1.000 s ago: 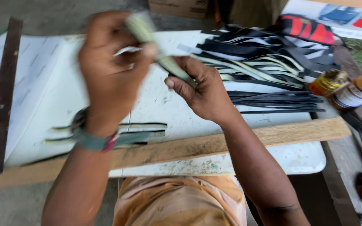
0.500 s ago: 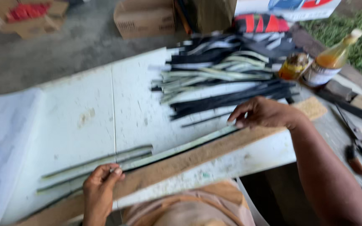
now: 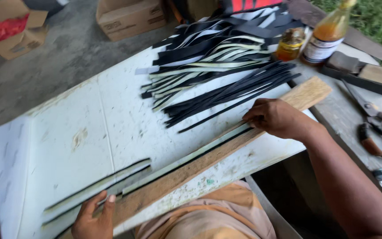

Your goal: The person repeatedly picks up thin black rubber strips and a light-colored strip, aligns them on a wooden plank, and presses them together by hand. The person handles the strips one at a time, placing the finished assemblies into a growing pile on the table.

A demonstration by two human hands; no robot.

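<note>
A long pale green strip [image 3: 191, 159] lies flat on the white board [image 3: 111, 124], along the far edge of a long wooden slat [image 3: 208, 159]. My right hand [image 3: 277, 118] presses fingertips on the strip's right end, by the slat. My left hand [image 3: 93, 217] rests at the bottom left, fingers on the slat's left end and on the ends of two more pale strips [image 3: 98, 186] lying there. A pile of black and pale strips [image 3: 217, 71] lies beyond my right hand.
A glass jar [image 3: 290, 43] and a bottle of orange liquid [image 3: 328, 35] stand at the back right. A sanding block [image 3: 363, 73], scissors [image 3: 376, 115] and pliers lie on the grey bench to the right. Cardboard boxes [image 3: 129, 17] sit on the floor behind.
A second ago both hands held a pale strip up in the air. It now lies stretched flat beside the slat, with my hands apart at its two ends.
</note>
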